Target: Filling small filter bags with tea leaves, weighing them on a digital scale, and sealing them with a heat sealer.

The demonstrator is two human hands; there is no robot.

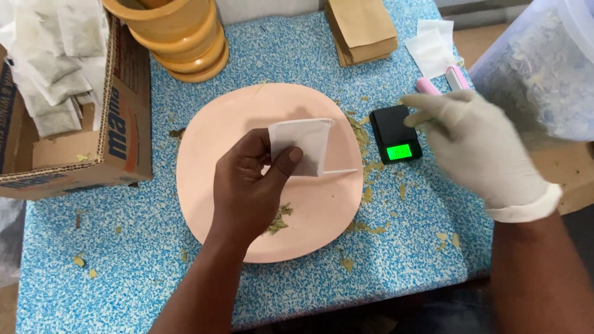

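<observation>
Blue speckled table (124, 272) carries a pink plate (210, 136). Above the plate, the left hand (247, 185) pinches a white paper sachet (303, 145) between thumb and fingers: light, limp, easily crushed, best held by its edge. The gloved right hand (476, 145) hangs loosely open, empty, near a small black scale (395, 133).

Left hand (250, 185) bare, forearm rising from bottom edge, wrist straight — thumb and fingers pinched together, back of hand toward camera. Right hand (479, 145) gloved (pale latex, cuff rolled at wrist), forearm bare, entering from lower right — fingers loosely extended leftward, slightly blurred, gripping nothing.
</observation>
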